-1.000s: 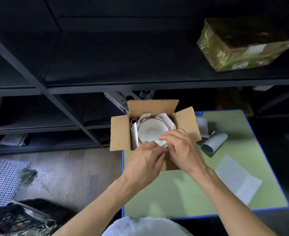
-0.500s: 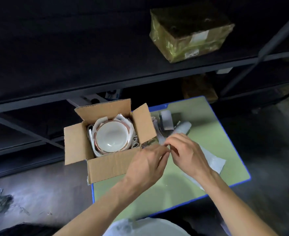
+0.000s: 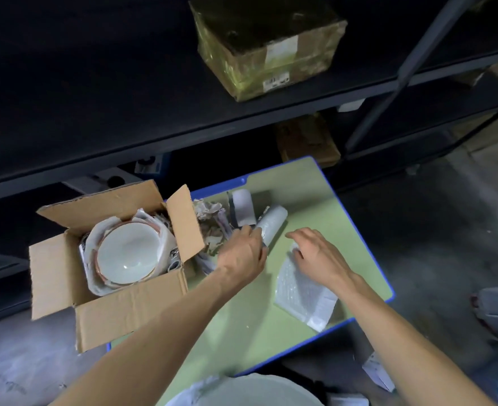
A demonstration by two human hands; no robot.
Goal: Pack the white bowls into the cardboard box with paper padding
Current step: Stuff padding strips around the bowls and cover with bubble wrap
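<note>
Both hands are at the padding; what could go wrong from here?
The cardboard box juts past the table edge, and the left hand and right hand are both off it; a bump could tip it. The white bowl sits uncovered on top, so closing now might leave it unpadded.

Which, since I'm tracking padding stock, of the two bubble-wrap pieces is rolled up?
The bubble-wrap roll at the left hand, a tube lying on the green table; the bubble-wrap sheet lies flat under the right hand.
</note>
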